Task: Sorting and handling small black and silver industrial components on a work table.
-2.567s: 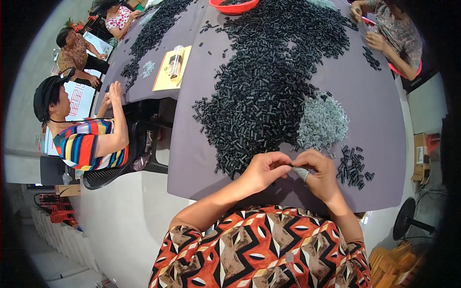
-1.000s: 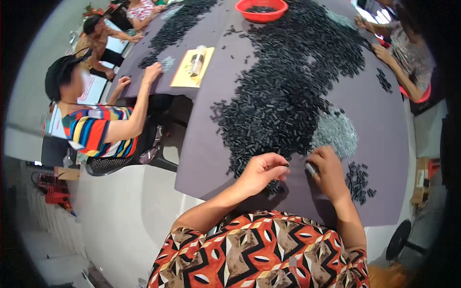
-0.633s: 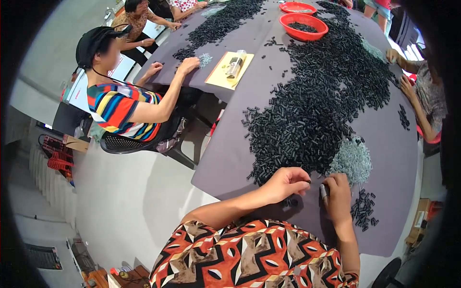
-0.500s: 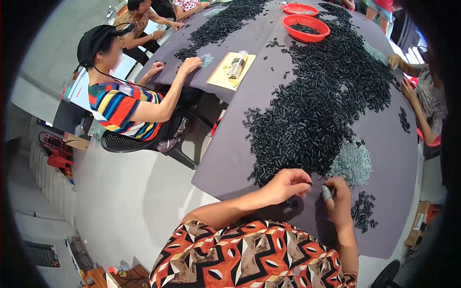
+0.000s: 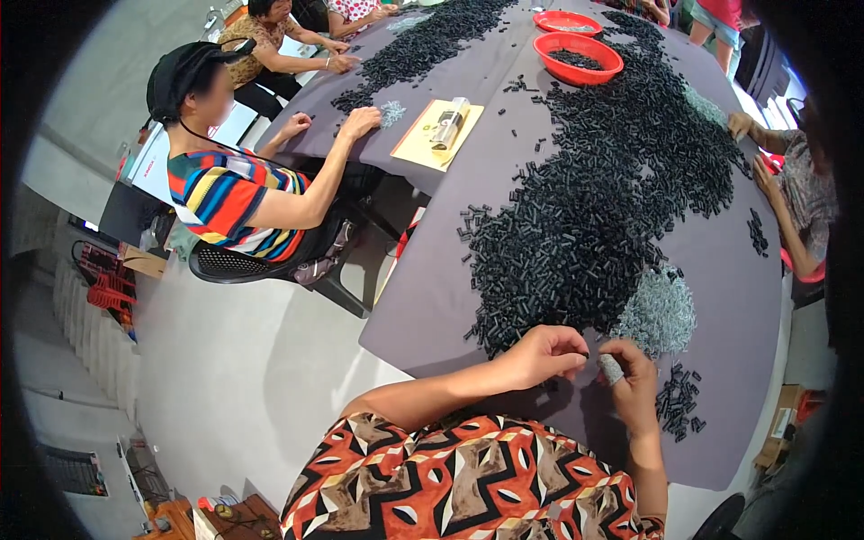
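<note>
My left hand is pinched at the near edge of the table, with a small black cylindrical piece showing at its fingertips. Close beside it, my right hand is also pinched, a grey cover wrapped round its thumb. Whatever the right fingers hold is too small to make out. Just beyond both hands spreads a large heap of black cylindrical pieces. A pile of small shiny silvery pieces lies at the heap's right edge. Next to my right wrist is a smaller group of black pieces.
Red basins stand at the far end of the grey-covered table. A yellow pad carries a clear container. To the left, a person in a striped shirt sits working; another person works at the right.
My hands have come slightly closer together, the fingertips now almost meeting. The black piece shows more clearly at my left fingertips. The whole view has shifted a little.
</note>
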`<control>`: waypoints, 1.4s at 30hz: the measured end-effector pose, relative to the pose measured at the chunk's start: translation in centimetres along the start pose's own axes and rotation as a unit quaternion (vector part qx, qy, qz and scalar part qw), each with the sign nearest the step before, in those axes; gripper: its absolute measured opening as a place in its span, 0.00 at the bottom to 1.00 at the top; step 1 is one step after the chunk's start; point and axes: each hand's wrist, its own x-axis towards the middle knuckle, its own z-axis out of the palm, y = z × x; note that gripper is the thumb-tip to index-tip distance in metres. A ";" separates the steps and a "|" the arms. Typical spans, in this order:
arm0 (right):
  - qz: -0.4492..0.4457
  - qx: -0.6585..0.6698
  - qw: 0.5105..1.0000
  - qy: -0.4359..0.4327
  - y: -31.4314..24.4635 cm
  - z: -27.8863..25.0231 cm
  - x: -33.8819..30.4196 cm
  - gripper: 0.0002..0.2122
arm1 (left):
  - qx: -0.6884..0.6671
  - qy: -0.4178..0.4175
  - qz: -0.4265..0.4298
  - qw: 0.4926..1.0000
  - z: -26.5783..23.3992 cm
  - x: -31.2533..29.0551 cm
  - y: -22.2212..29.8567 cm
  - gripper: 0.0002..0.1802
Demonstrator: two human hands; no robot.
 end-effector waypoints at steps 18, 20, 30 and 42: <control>-0.024 0.124 0.992 -0.017 0.7 -0.6 0.4 0.08 | 0.030 -0.001 -0.013 0.999 0.7 0.7 2.0 0.07; -0.023 0.142 0.989 -0.023 1.3 -0.7 0.6 0.08 | 0.028 -0.006 -0.022 0.999 1.0 0.5 2.0 0.08; -0.031 0.111 0.992 -0.042 0.5 -1.1 0.6 0.06 | 0.006 -0.011 -0.056 0.998 0.9 0.5 1.0 0.09; -0.002 0.001 0.991 -0.136 -0.3 -2.5 0.7 0.04 | 0.135 -0.038 -0.020 0.990 1.6 0.7 0.9 0.08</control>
